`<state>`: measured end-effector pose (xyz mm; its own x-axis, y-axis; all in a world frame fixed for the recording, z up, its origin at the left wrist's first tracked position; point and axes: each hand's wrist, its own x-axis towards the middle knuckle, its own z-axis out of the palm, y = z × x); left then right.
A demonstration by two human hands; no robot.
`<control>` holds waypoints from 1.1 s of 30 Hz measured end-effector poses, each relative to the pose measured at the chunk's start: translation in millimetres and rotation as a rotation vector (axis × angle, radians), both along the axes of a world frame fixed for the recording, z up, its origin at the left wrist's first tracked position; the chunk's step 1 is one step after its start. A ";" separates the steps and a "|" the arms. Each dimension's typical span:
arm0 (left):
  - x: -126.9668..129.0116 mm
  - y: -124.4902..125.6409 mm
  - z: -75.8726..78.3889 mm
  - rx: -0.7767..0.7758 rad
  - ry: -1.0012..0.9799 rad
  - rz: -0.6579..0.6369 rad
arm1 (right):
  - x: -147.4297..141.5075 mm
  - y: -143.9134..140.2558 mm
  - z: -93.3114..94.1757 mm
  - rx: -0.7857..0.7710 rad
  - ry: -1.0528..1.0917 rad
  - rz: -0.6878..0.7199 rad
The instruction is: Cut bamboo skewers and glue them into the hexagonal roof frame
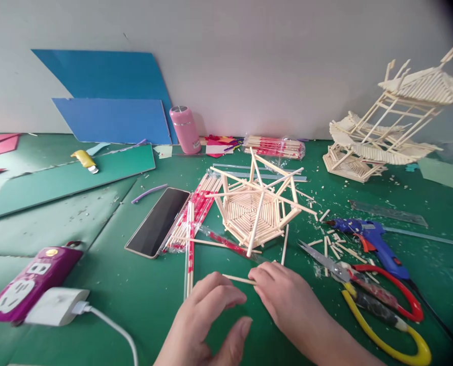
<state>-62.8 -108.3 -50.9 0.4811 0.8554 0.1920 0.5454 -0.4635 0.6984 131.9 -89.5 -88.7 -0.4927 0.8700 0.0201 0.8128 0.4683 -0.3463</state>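
Observation:
A thin wooden stick (237, 278) lies low over the green table in front of me. My right hand (283, 297) is closed on the stick's right end, fingertips curled over it. Beside its left end is my left hand (209, 320), thumb and fingers apart with nothing between them. Just beyond the hands stands a basket-like frame (253, 208) of wooden sticks, with a web-patterned floor and sticks crossing its top. Packs of sticks in red-and-clear wrapping (196, 211) lie left of the frame. Whether the left fingertips touch the stick is hard to tell.
Scissors (344, 274) and a blue glue gun (371, 239) lie to the right, among cut stick pieces. A tiered stick model (386, 127) stands behind them. Leftward are a phone (158, 221), a power strip (36, 279) with a white charger, and a yellow cutter (84, 158). A pink bottle (185, 131) stands by the wall.

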 end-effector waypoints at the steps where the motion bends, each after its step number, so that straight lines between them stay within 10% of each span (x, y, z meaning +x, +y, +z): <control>1: 2.0 8.0 -2.6 0.068 -0.001 0.028 | -3.4 1.3 0.1 0.016 -0.041 0.011; 11: 13.1 21.5 -77.9 0.518 0.396 0.063 | -4.7 6.1 -9.2 0.247 -0.182 0.126; 33: 14.9 26.8 -65.5 0.540 0.386 -0.209 | 7.3 -2.3 -18.7 0.409 -0.138 0.098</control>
<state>-47.9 -81.5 -116.4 0.7448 0.5703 0.3463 0.5697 -0.8138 0.1150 139.2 -91.7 -107.3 -0.5942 0.7533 0.2818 0.7836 0.6212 -0.0081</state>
